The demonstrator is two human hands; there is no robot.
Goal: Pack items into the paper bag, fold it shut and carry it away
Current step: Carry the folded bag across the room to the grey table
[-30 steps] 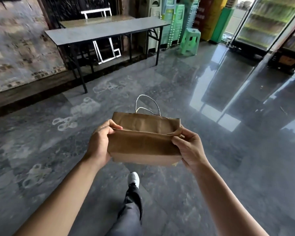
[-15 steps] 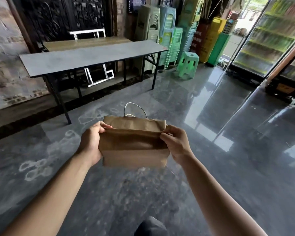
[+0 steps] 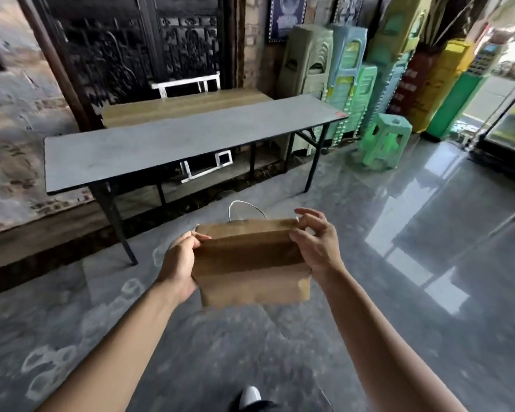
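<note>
A brown paper bag, its top folded over and a white cord handle standing up behind the fold, is held in the air at the centre of the view, above the glossy grey floor. The left hand is closed on the bag's left edge, with its fingers pinching the folded flap. The right hand is laid against the bag's right edge, its fingers spread and curled loosely above the top corner; whether the paper is actually gripped there cannot be told. At 12 o'clock, past the bag, a long grey folding desk is seen lying across the way, with a wooden-topped table directly behind it and a dark carved screen against the wall. The near left leg of the desk is planted at 10 o'clock, near the left hand. At 1 o'clock, stacks of plastic stools are ranged along the wall, and a single green stool is set on the floor just off the right end of the desk. Open, reflective floor is left from 2 to 4 o'clock. A white shoe is seen at 6 o'clock, at the bottom edge.
</note>
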